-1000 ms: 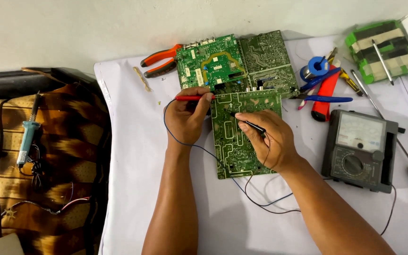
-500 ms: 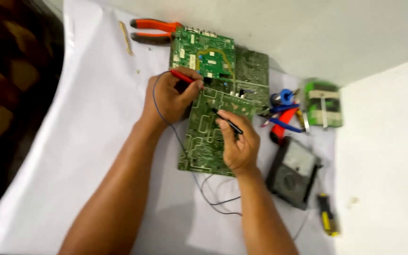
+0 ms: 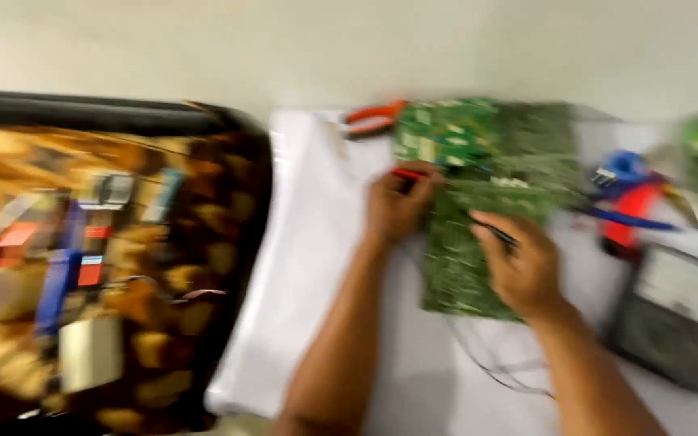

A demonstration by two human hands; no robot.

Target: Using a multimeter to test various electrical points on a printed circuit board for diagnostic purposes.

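Circuit board [image 3: 468, 258], green and long, lies flat on the white sheet [image 3: 317, 266] that covers the counter, right under your two hands. Your left hand [image 3: 397, 206] rests at the board's upper left edge, its fingers closed on a red probe [image 3: 408, 173]. Your right hand [image 3: 523, 266] lies on the board's right side, its fingers pinched around a black probe [image 3: 496, 234] whose tip touches the board. Thin dark wires [image 3: 494, 367] trail off below the board. Two more green boards [image 3: 486, 137] sit just above it, orange-handled pliers [image 3: 372, 119] beside them. A dark meter [image 3: 676, 315] stands near your right wrist. The whole view is blurred.
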